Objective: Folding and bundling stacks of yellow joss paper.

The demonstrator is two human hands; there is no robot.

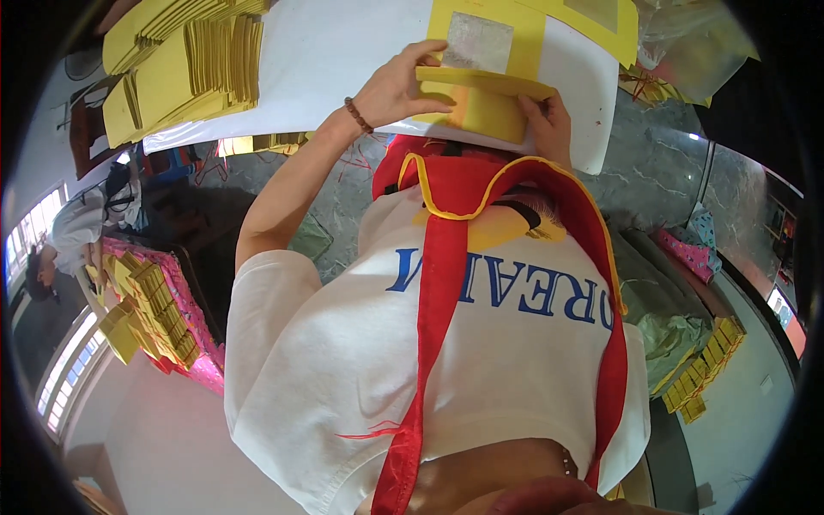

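Observation:
A folded yellow paper sheet (489,83) is held up between my two hands at the near edge of the white table. My left hand (403,83), with a brown bead bracelet at the wrist, curves round its left end, thumb below and fingers above. At the right end, my right hand (549,124) pinches the sheet, its thumb against the near side. Just beyond lies another yellow sheet with a silver-grey square patch (481,40) in its middle.
Fanned stacks of yellow folded papers (206,69) cover the white table's (343,43) left end. More yellow sheets and a clear plastic bag (695,43) are at the far right. On the left, a person (77,227) is beside bundled yellow papers (154,305) on pink cloth.

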